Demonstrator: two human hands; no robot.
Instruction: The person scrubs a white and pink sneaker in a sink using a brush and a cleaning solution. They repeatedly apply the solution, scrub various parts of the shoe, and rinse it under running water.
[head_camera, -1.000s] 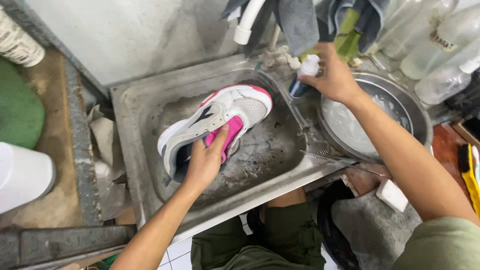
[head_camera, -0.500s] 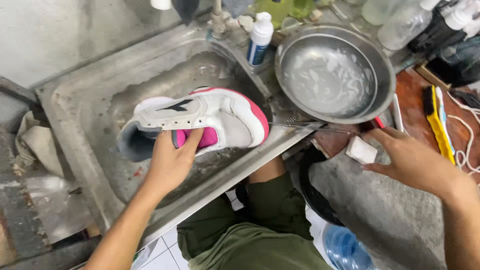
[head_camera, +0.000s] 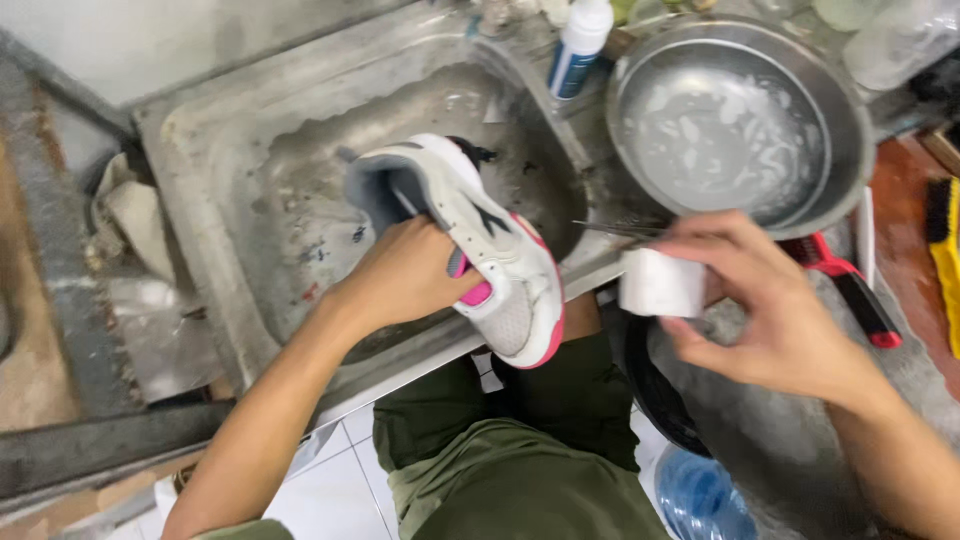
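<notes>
Over the near rim of the sink (head_camera: 215, 270), a white and grey shoe (head_camera: 470, 245) with pink trim is held by the left hand (head_camera: 400, 280), which is closed around its middle, the thumb side pressed against the upper near the pink patch. The long axis of the shoe runs on a slant: the open heel end is raised toward the middle of the sink, while the toe is pointed down and outward, past the sink's front edge and above the green trousers (head_camera: 510, 470). The left forearm is stretched up from the lower left toward the sink, the wrist nearly straight. Just to the right of the sink's front corner, the right hand (head_camera: 770, 310) is held with its fingers curled around a small white block (head_camera: 660, 283), perhaps soap or a sponge; which cannot be told. That block is held near the shoe's toe but apart from it, so the right hand is the one brought in from the side while the left does the carrying. Beyond the right hand, touching the sink's right rim, a round metal basin (head_camera: 845, 120) of soapy water is seen, with a white and blue bottle (head_camera: 578, 45) standing at the sink's far right corner. Right of the basin, a red-handled brush (head_camera: 845, 285) and a yellow brush (head_camera: 945, 260) are laid on the worktop.
</notes>
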